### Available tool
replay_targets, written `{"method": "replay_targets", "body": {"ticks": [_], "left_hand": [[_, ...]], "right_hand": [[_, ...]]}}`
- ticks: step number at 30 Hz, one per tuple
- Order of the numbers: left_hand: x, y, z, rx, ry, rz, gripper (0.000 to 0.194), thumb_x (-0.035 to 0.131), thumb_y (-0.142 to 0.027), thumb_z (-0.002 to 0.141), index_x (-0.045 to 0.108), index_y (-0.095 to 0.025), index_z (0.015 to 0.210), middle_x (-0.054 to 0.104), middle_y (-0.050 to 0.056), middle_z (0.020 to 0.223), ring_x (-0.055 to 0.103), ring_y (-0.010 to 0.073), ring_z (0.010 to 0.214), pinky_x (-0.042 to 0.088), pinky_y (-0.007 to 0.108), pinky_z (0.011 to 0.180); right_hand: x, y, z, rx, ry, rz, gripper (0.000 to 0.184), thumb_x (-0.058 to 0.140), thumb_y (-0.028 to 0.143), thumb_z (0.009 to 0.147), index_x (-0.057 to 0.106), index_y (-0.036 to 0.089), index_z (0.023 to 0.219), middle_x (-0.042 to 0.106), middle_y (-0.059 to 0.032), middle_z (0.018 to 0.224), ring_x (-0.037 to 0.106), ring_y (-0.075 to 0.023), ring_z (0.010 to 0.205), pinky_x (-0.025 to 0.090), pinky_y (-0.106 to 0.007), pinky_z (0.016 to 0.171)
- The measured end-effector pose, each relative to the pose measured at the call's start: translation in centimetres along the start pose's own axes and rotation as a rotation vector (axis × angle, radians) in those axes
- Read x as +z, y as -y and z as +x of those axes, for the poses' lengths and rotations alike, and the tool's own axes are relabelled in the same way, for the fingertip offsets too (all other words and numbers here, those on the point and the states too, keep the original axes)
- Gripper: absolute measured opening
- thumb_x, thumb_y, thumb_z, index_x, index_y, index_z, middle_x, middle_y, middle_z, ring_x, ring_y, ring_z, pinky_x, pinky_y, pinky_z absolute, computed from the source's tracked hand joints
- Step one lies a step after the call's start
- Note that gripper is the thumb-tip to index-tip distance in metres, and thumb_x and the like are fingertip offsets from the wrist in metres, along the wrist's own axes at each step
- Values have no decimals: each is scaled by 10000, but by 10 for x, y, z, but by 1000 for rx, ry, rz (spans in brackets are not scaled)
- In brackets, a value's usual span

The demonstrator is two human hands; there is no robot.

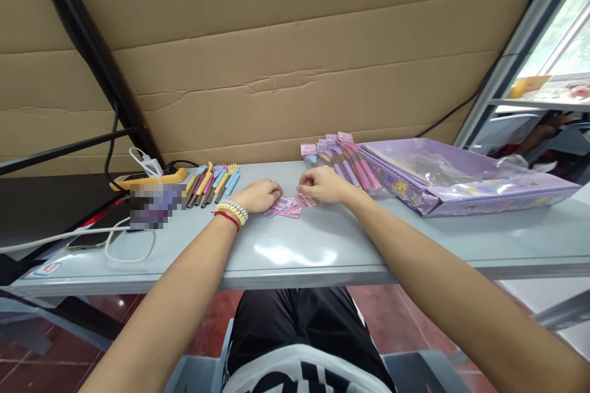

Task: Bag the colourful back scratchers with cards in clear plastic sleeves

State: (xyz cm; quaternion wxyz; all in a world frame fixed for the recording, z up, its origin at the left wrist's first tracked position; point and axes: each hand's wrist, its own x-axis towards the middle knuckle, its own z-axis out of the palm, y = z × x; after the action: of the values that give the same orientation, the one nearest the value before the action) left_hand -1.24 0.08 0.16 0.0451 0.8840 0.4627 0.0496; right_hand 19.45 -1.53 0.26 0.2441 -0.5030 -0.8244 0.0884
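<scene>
Small pink-and-purple printed cards (291, 210) lie in a loose, overlapping pile on the grey table. At the left edge of the pile is my left hand (258, 195), its fingers curled together and the fingertips touching the cards; whatever they may grip is hidden. My right hand (322, 184) is closed in a pinch on one small card (306, 200) at the pile's right edge. Just behind my right hand, several clear packets with pink and purple pens (354, 166) lie side by side, with printed header cards at their far ends.
Loose multicoloured pens (212, 184) lie in a row to the left. Beyond them are a yellow power strip (152, 178), a white cable (110, 231) and a phone (101, 224). An open purple box (488, 199) with clear plastic stands right. Cardboard (286, 55) walls the back.
</scene>
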Motion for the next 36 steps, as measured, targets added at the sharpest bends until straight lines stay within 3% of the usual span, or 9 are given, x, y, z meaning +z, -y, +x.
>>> {"method": "replay_targets", "body": {"ticks": [17, 23, 36], "left_hand": [[1, -1, -2, 25, 16, -27, 418, 390, -426, 874, 676, -163, 1030, 691, 86, 1004, 609, 217, 959, 438, 287, 858], [0, -1, -3, 18, 31, -59, 419, 421, -468, 861, 677, -169, 1005, 698, 71, 1002, 617, 211, 937, 446, 277, 824], [-1, -3, -5, 22, 37, -47, 461, 385, -501, 857, 676, -172, 995, 665, 107, 1025, 617, 226, 899, 447, 303, 821]], "right_hand": [[-2, 0, -3, -6, -8, 11, 194, 542, 327, 761, 643, 165, 724, 644, -6, 640, 539, -128, 606, 355, -243, 568], [-3, 6, -5, 27, 123, 21, 164, 526, 291, 767, 625, 173, 709, 640, 0, 591, 561, -134, 590, 381, -243, 575], [1, 8, -4, 35, 185, -8, 123, 567, 268, 754, 628, 180, 693, 660, -2, 641, 565, -130, 606, 375, -238, 569]]}}
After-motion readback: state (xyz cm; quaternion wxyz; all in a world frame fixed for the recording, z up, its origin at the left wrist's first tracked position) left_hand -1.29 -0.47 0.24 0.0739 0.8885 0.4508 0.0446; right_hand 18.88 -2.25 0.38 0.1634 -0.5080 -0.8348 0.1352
